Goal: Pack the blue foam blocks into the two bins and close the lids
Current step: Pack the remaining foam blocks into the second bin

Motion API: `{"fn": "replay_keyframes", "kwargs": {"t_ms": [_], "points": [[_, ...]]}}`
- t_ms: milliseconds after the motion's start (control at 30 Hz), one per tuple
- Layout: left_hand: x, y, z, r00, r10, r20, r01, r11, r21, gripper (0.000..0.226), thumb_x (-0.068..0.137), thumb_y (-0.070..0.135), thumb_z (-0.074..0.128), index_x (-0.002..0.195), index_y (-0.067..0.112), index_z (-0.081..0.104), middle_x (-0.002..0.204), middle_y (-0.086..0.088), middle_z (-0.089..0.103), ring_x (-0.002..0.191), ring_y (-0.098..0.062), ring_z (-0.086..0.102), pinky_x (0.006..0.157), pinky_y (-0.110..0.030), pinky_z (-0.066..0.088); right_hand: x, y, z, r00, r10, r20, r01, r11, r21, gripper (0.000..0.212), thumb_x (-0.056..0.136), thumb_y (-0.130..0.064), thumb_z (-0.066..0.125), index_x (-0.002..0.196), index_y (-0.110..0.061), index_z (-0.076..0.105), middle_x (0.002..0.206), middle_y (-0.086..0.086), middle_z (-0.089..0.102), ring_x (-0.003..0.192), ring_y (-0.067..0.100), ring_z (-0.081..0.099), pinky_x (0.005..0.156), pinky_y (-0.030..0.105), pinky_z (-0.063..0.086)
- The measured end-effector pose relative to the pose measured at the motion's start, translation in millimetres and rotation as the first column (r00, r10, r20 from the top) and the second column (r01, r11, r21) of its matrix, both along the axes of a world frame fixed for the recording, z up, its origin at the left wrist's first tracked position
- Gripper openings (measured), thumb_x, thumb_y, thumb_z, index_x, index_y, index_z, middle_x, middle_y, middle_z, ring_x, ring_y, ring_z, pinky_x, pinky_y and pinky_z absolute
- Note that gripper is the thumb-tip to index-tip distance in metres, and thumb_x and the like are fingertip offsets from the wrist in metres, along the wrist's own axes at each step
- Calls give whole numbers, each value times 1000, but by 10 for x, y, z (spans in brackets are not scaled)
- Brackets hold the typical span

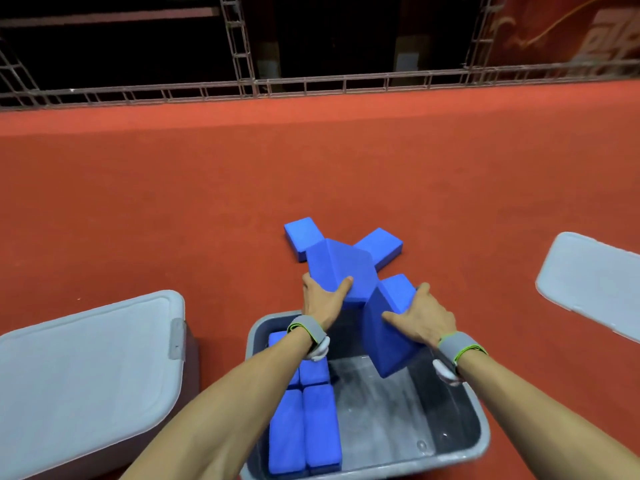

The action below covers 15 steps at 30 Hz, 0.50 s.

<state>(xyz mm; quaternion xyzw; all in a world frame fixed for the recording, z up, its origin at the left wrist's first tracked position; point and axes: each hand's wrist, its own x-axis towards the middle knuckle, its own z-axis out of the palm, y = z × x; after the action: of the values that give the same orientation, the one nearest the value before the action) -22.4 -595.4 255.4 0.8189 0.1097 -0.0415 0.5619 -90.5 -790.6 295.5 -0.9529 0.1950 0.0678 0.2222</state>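
An open grey bin (479, 431) stands right in front of me. Several blue foam blocks (303, 424) stand packed along its left side. My left hand (322, 301) grips a blue block (341, 270) held above the bin's far rim. My right hand (424, 318) grips another blue block (389, 336), tilted down into the bin's right half. Behind them three more blue blocks lie on the red carpet: one at the far left (300, 233), one at the far right (381, 244), one nearer (398, 289). A second bin (86, 375) at the left has its lid shut.
A loose grey lid (592, 284) lies on the red carpet (173, 202) at the right. A metal truss frame (242, 88) runs along the far edge of the carpet, with a dark area behind it.
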Motion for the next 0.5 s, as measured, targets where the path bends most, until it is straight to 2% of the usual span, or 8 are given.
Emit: {"fn": "replay_keyframes", "kwargs": {"t_ms": [100,200,267,300,400,467,500], "points": [[-150,74,-24,998,-54,23,53,998,20,109,66,73,71,147,19,23,147,-4,41,134,-27,44,108,-45,42,-82,0,12,1000,6,-26,-8,999,-49,73,67,-64,71,105,-17,31,110,3,62,105,32,64,88,43,46],[-284,154,-52,985,-164,59,158,983,93,115,76,64,70,158,26,-2,165,-1,17,149,-22,26,118,-40,31,-136,4,24,998,2,-70,-8,996,-94,75,67,-63,74,107,-16,31,118,7,62,111,34,63,91,43,46],[-365,197,-70,970,-236,66,221,959,178,116,82,60,67,157,26,-15,167,0,6,152,-22,19,115,-37,29,-177,11,-14,995,-15,-95,6,996,-86,78,68,-63,73,113,-15,31,124,8,61,113,34,63,92,44,46],[-405,210,-71,964,-257,73,235,947,220,116,83,60,65,156,29,-18,167,1,8,151,-23,22,112,-38,33,-207,14,-54,995,-23,-102,14,997,-80,80,68,-63,73,117,-15,32,126,8,61,114,34,62,92,44,46],[-521,206,-29,948,-306,91,258,902,346,112,81,62,62,152,44,-23,157,-2,32,134,-31,45,95,-43,47,-290,47,-197,993,-49,-109,42,997,-65,89,69,-64,70,130,-13,31,130,7,60,116,34,62,94,46,48],[-576,208,-24,933,-346,102,271,858,437,108,80,62,60,149,52,-23,134,-5,48,110,-35,57,80,-44,52,-322,88,-270,991,-52,-126,44,997,-70,96,68,-65,68,138,-14,27,134,7,59,119,33,61,96,46,49],[-600,214,-29,923,-370,105,280,833,478,106,80,62,59,148,55,-23,119,-4,50,97,-34,59,73,-43,52,-333,110,-294,989,-50,-142,40,997,-72,101,67,-65,67,144,-15,24,137,8,58,121,33,60,97,46,48]]}}
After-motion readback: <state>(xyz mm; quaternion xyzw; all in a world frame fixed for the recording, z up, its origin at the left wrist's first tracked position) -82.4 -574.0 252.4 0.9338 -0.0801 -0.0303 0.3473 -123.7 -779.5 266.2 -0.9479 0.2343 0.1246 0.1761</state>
